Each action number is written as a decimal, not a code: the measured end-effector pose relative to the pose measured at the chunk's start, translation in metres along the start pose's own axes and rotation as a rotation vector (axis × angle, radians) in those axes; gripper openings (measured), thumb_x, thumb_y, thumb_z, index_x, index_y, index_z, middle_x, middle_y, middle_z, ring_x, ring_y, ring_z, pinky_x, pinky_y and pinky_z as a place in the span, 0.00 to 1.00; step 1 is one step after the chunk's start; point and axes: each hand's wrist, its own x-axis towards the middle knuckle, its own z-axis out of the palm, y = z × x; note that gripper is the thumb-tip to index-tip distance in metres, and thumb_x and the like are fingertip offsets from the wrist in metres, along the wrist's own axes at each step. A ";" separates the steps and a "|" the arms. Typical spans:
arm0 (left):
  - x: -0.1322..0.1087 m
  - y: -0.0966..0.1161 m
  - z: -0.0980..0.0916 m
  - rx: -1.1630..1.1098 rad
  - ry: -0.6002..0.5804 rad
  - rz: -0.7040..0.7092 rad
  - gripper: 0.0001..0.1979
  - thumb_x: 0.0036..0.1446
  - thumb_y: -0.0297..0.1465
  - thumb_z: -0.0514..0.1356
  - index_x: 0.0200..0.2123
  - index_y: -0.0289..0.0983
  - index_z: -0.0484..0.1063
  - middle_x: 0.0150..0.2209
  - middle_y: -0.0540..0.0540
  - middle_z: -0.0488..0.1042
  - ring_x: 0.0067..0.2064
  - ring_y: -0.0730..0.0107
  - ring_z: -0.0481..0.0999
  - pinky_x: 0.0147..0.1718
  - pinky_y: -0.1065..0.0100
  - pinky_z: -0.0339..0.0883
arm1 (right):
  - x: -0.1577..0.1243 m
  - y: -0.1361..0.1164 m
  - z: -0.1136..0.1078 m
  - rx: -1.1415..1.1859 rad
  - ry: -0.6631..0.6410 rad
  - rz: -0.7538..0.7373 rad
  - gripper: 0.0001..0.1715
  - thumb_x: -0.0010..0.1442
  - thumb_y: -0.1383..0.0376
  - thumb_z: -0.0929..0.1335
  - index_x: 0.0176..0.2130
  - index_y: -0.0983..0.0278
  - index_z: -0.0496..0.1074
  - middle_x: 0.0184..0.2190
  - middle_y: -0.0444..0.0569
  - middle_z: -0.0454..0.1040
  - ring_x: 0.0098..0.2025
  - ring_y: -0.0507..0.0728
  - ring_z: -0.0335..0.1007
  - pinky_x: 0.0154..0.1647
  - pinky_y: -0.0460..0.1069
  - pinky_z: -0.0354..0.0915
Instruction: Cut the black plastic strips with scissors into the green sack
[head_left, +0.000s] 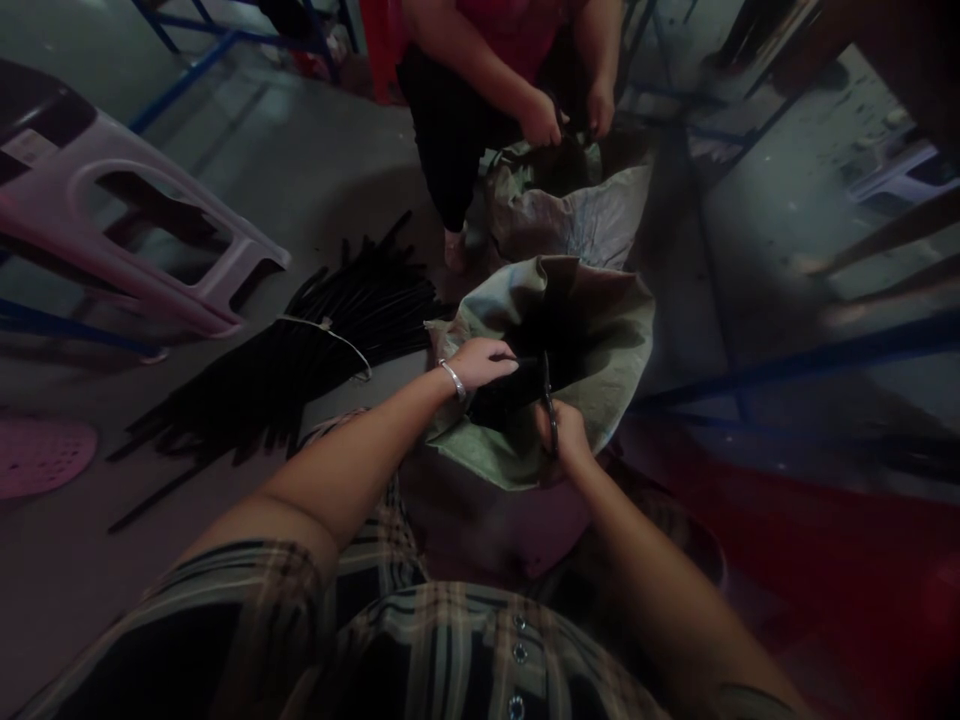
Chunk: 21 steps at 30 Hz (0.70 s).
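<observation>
Left hand [484, 364]: is pinching a black strip [529, 366]
Right hand [564, 432]: is gripping scissors [548, 395] beside the strip
Sack [619, 365]: is gaping beneath both hands
Black bundle [259, 385]: is lying left of them

pale plastic stool [52, 200], pink perforated item [45, 457] at left edge, blue metal bar [184, 82] beyond the stool

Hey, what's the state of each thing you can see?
Near sack: mouth open
Scissors: held in right hand, blade opening unclear
Black strips: lying together, pale string across them
Far sack: mouth open
Stool: upright
Bracelet: worn on left arm
</observation>
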 end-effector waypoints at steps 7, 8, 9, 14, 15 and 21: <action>-0.005 0.009 0.004 -0.042 0.023 0.003 0.16 0.50 0.37 0.56 0.37 0.35 0.76 0.31 0.49 0.75 0.32 0.73 0.71 0.32 0.73 0.63 | -0.003 -0.005 0.003 -0.138 -0.121 -0.111 0.15 0.56 0.56 0.60 0.36 0.63 0.67 0.30 0.47 0.72 0.29 0.52 0.65 0.30 0.44 0.56; -0.005 0.011 0.006 -0.046 0.011 0.009 0.15 0.50 0.37 0.56 0.37 0.36 0.76 0.31 0.49 0.76 0.32 0.73 0.71 0.33 0.73 0.63 | -0.004 -0.007 0.002 -0.158 -0.125 -0.122 0.15 0.57 0.56 0.60 0.37 0.63 0.66 0.31 0.48 0.72 0.30 0.52 0.65 0.30 0.44 0.56; -0.006 0.012 0.009 -0.047 -0.005 0.016 0.15 0.49 0.37 0.57 0.37 0.36 0.76 0.32 0.49 0.76 0.33 0.73 0.71 0.33 0.73 0.63 | -0.006 -0.009 0.001 -0.170 -0.127 -0.129 0.16 0.57 0.56 0.59 0.38 0.63 0.66 0.32 0.48 0.72 0.31 0.53 0.66 0.31 0.45 0.56; -0.007 0.014 0.017 -0.028 -0.066 0.031 0.14 0.49 0.37 0.57 0.36 0.36 0.76 0.33 0.50 0.76 0.34 0.72 0.72 0.34 0.73 0.63 | -0.009 -0.015 -0.004 -0.161 -0.122 -0.152 0.16 0.58 0.56 0.58 0.38 0.64 0.65 0.32 0.50 0.72 0.32 0.53 0.66 0.31 0.44 0.56; -0.007 0.015 0.017 -0.026 -0.067 0.032 0.14 0.49 0.37 0.57 0.36 0.36 0.76 0.32 0.50 0.76 0.34 0.73 0.71 0.33 0.74 0.63 | -0.010 -0.015 -0.004 -0.163 -0.120 -0.150 0.16 0.58 0.56 0.58 0.38 0.64 0.65 0.31 0.50 0.72 0.31 0.53 0.66 0.30 0.44 0.56; -0.010 0.020 0.009 -0.025 -0.061 0.000 0.16 0.50 0.38 0.56 0.36 0.36 0.76 0.28 0.50 0.75 0.30 0.73 0.70 0.30 0.74 0.62 | -0.009 -0.014 -0.003 -0.200 -0.051 -0.114 0.15 0.55 0.57 0.59 0.29 0.64 0.67 0.24 0.48 0.71 0.25 0.52 0.63 0.27 0.45 0.53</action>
